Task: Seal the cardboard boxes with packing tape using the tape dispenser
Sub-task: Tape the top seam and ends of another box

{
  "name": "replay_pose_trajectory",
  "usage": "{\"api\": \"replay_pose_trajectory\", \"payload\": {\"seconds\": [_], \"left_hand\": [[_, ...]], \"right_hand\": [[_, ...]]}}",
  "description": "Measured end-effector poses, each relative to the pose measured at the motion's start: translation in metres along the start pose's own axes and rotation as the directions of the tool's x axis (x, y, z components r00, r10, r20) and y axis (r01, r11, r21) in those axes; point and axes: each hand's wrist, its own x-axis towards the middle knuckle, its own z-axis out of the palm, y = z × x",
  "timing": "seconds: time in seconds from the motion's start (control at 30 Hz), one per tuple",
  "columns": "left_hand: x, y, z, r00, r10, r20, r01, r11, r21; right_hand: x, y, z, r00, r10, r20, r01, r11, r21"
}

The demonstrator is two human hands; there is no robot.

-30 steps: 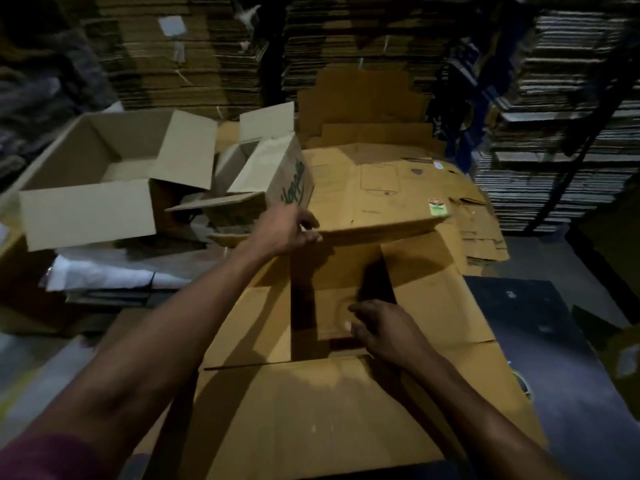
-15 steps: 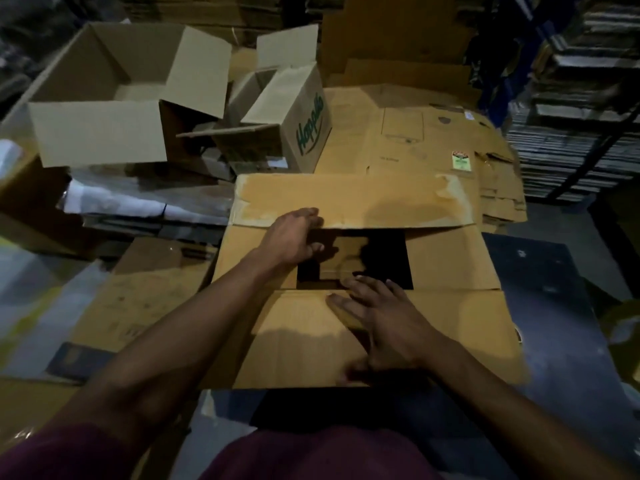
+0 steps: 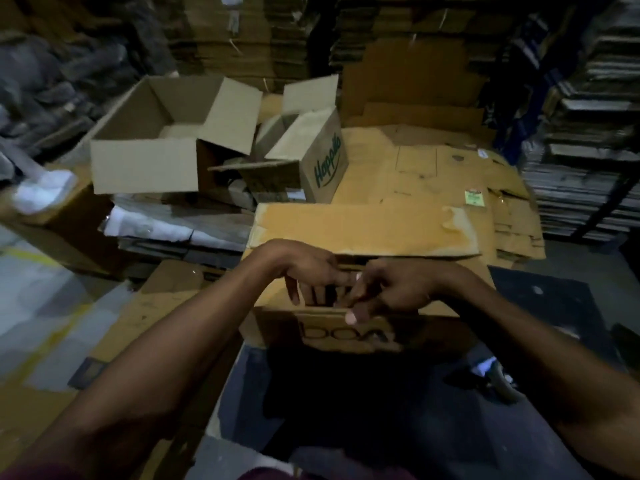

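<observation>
Stood over a brown cardboard box (image 3: 332,332) on the floor, low in the middle of the view, near side printed with dark letters. Far flap (image 3: 363,230) lay folded back, away from the body, pale and scuffed at its right end. Met both hands above the box's open top. Left hand (image 3: 304,268) reached in from the left, fingers drooping down toward the opening, loosely bent, nothing plainly gripped. Right hand (image 3: 391,289) came in from the right, fingers curled, thumbnail showing at the front edge of the box; could not tell whether curled round a flap or round nothing, too dark and blurred there. Fingertips of the two hands touched or nearly touched.

Behind, to the left, sat a large open box (image 3: 156,147) with flaps up, raised on a heap of flat sheets. Just right of it leaned a smaller box (image 3: 322,164) tilted on its side, green lettering on one face. Beyond the flap spread flattened cardboard (image 3: 433,168) carrying a small green sticker (image 3: 473,197). Rose all round the back tall stacks of flat cartons (image 3: 242,36).
</observation>
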Motion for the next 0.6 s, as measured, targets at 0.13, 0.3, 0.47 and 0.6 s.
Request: {"api": "replay_pose_trajectory", "payload": {"seconds": [0.13,0.3,0.47,0.6], "left_hand": [[-0.041,0.004,-0.016,0.998,0.032,-0.05,-0.035,0.997,-0.068],[-0.054,-0.025,-0.023,0.962,0.152,-0.228,-0.125,0.984,0.131],[0.002,-0.051,0.014,0.726,0.155,-0.67,0.201,0.884,0.422],[0.048,-0.078,0.047,0.735,0.139,-0.664,0.141,0.926,0.35]], "right_hand": [[0.011,-0.011,-0.031,0.997,-0.071,-0.022,0.071,0.997,-0.005],[0.033,0.003,-0.028,0.981,-0.022,-0.195,0.01,0.998,-0.061],[0.064,0.047,-0.017,0.732,0.144,-0.666,-0.376,0.9,-0.219],[0.065,0.094,0.015,0.659,0.101,-0.745,-0.414,0.876,-0.247]]}}
